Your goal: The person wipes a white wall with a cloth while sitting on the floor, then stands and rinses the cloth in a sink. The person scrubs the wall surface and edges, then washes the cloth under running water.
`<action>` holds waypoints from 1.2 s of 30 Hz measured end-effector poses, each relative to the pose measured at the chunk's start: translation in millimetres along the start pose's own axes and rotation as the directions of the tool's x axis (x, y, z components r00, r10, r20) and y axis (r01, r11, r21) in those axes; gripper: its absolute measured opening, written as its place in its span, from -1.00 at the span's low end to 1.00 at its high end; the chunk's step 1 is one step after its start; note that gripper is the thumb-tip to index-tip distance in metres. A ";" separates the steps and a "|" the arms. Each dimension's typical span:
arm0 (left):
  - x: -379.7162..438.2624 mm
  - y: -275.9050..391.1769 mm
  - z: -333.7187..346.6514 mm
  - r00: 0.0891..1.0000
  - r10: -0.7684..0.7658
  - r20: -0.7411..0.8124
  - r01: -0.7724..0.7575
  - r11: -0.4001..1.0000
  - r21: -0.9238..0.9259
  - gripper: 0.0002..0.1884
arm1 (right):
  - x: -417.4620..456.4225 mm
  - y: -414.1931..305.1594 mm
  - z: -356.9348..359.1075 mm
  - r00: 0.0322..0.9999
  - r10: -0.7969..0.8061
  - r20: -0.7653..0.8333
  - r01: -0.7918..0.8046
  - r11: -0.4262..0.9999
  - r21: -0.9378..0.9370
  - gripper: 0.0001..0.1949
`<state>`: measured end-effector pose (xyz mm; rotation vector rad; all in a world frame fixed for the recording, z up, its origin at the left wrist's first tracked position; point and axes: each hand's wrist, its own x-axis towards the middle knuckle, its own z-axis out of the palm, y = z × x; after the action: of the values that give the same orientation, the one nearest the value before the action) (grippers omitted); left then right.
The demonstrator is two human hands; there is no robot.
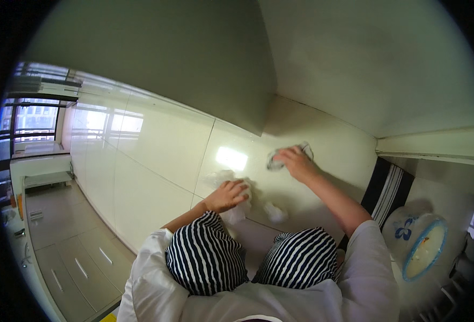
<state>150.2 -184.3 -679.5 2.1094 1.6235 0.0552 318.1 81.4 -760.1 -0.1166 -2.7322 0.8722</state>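
On the glossy cream tiled floor [160,153], my right hand [299,163] presses a crumpled grey-white cloth with dark edging [277,164] flat against the tiles. My left hand [229,196] lies lower and to the left, its fingers curled over a crumpled whitish translucent plastic bag [220,177]. Parts of that bag stick out above and below the hand. A small wad of white tissue or plastic [276,212] sits on the floor between the hands, nearer my knees; its material is blurred.
Striped trouser knees [206,253] frame the near floor. A grey panel [160,60] and pale wall [361,60] meet ahead. A black-and-white striped threshold [385,193] lies right, beside a blue-rimmed basin [446,237] with a flower pattern. Cabinet drawers [80,261] stand left.
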 end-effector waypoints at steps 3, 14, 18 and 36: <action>-5.3 20.4 25.3 0.999 0.034 0.033 -0.030 0.994 -0.106 -0.58 | 49.9 -21.6 -2.5 0.976 0.007 -0.216 0.031 0.985 0.169 -0.61; -2.4 54.2 19.5 0.955 0.230 0.187 -0.251 0.963 0.100 -0.60 | 123.4 -85.6 95.2 0.998 -0.055 -0.028 0.059 0.984 0.166 -0.63; -16.7 44.1 20.8 0.960 0.156 0.231 -0.166 0.986 0.024 -0.57 | 68.0 -80.2 94.9 0.969 -0.221 0.107 0.197 0.960 0.200 -0.70; -0.9 60.3 42.7 0.984 0.165 0.074 -0.167 0.986 0.021 -0.26 | 52.5 -39.8 46.1 0.964 0.215 -0.159 -0.203 0.975 0.091 -0.57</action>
<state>217.7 -210.9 -693.6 2.2368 1.4124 0.0108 255.0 31.5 -761.0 -0.4506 -2.5588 0.9705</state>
